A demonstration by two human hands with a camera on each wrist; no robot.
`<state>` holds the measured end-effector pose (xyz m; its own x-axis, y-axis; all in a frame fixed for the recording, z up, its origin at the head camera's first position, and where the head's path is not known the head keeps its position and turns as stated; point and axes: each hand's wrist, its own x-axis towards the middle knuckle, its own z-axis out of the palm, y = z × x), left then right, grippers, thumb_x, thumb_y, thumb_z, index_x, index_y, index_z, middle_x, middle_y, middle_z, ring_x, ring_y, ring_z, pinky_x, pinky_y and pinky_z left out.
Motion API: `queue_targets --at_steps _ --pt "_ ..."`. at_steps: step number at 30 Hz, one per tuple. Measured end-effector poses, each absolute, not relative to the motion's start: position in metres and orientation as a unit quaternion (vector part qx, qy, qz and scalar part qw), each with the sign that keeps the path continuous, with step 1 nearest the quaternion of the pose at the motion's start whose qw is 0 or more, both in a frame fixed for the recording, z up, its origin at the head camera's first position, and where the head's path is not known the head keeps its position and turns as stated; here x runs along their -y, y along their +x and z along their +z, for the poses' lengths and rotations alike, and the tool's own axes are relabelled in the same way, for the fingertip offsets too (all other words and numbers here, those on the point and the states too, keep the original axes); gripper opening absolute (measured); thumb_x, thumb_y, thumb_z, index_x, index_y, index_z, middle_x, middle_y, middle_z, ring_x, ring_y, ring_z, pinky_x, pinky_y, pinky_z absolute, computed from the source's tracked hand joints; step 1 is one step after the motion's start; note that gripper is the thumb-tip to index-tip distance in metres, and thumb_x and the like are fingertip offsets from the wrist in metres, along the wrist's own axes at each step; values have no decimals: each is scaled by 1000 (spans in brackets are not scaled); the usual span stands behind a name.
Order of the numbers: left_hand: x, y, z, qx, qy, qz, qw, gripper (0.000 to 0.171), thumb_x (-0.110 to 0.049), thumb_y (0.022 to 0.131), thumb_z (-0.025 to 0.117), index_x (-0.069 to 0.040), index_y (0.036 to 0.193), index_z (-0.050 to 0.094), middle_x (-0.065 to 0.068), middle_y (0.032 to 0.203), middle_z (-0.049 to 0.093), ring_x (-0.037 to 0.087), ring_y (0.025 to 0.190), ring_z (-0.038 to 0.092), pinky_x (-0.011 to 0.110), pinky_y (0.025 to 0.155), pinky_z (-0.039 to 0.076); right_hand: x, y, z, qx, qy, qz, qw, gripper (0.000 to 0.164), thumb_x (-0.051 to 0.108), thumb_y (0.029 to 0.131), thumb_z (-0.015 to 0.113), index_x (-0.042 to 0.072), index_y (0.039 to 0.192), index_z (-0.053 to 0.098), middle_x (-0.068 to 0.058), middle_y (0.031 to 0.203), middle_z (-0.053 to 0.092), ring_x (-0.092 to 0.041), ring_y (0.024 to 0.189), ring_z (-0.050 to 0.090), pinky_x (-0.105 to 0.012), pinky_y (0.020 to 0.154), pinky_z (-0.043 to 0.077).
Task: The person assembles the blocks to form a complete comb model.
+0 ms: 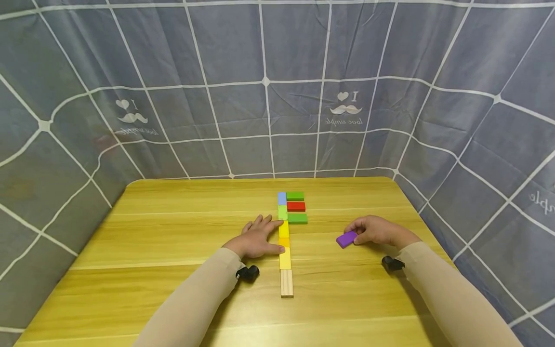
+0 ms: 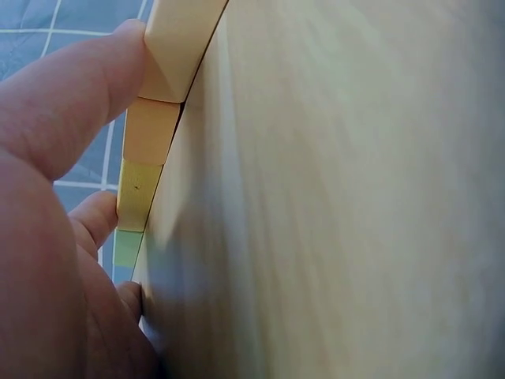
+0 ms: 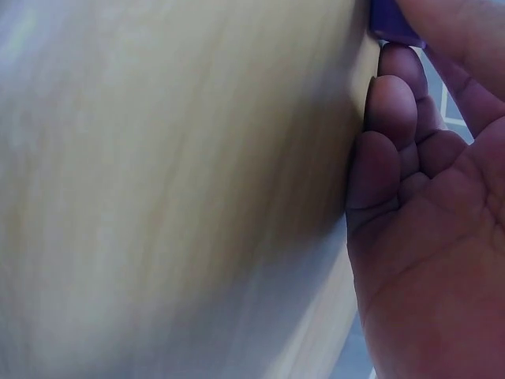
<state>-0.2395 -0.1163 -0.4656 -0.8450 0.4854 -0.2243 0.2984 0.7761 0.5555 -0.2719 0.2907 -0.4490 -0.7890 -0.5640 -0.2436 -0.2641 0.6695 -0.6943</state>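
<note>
A line of wooden blocks runs away from me down the middle of the table: a plain wood block (image 1: 286, 283), a pale yellow block (image 1: 284, 259), an orange block (image 1: 284, 242), a yellow block (image 1: 284, 229), a light green block (image 1: 283, 212) and a blue block (image 1: 282, 198). My left hand (image 1: 259, 239) lies along the line's left side, thumb and forefinger spread and touching the yellow blocks. My right hand (image 1: 375, 230) pinches a purple block (image 1: 346, 239) between thumb and fingers, low over the table on the right.
Two green blocks, a far one (image 1: 295, 196) and a near one (image 1: 297, 219), with a red block (image 1: 297, 206) between them, extend right from the line's far end. A grey gridded curtain (image 1: 243, 111) surrounds the wooden table (image 1: 173, 217).
</note>
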Motion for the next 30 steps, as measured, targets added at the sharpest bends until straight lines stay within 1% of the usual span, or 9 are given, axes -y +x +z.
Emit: queue_targets --at_steps 9,13,18,22,26,30 --pt "114 -239 -468 -923 221 260 177 88 -60 93 69 -28 167 33 13 178 14 40 165 2 63 131 2 -292 -268 -449 -887 -224 -331 231 36 6 90 79 -3 124 73 -7 103 73 -17 87 53 -23 76 45" --pt "114 -237 -469 -921 223 264 178 88 -59 94 69 -26 167 32 14 178 13 42 165 2 63 131 1 -291 -266 -449 -887 -223 -331 231 36 6 89 80 -3 123 73 -7 103 73 -17 88 53 -24 77 45" --pt "115 -234 -467 -921 217 267 182 89 -61 93 69 -28 167 32 14 178 13 41 165 1 63 131 1 -290 -265 -449 -889 -219 -327 232 35 7 89 80 -2 123 73 -7 105 73 -17 89 55 -25 79 46" --pt "116 -235 -468 -922 214 266 182 89 -59 94 69 -29 168 30 12 179 10 39 165 -1 62 131 0 -289 -266 -449 -894 -217 -320 226 34 7 89 80 -1 122 74 -7 106 74 -17 90 55 -25 80 47" --pt "116 -236 -466 -924 213 262 181 89 -59 94 69 -29 168 30 11 178 11 39 165 0 62 131 1 -288 -266 -449 -900 -213 -312 218 33 8 89 80 0 121 74 -6 107 74 -17 92 56 -27 83 47" --pt "117 -237 -465 -925 212 259 178 89 -62 93 69 -30 167 31 11 178 12 39 166 1 61 132 2 -289 -266 -448 -903 -213 -310 206 32 8 89 81 0 120 75 -6 107 74 -16 92 57 -26 83 48"
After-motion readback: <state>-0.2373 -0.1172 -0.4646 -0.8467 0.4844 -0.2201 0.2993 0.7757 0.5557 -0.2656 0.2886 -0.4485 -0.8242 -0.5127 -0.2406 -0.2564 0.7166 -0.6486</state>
